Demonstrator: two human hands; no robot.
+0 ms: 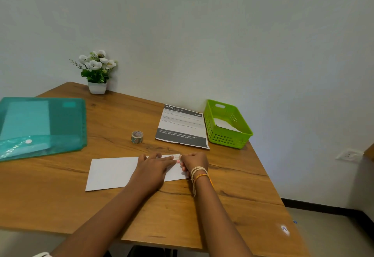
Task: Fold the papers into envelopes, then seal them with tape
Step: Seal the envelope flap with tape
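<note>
White folded paper (113,172) lies longways across the counter (232,177); both hands meet at its right end, left hand (154,166) flat, right hand (193,162) fingers curled pressing tape (177,159) there.

The printed sheet (182,127) lying on the desk (113,115) carries the number "2703" in white on the dark band across its top. A second dark band along its near edge holds white lettering, of which "old duvet cover" and "new duvet cover" can just be made out (the rest is too blurred to read with any confidence). The small grey lines between the bands are illegible.
</note>
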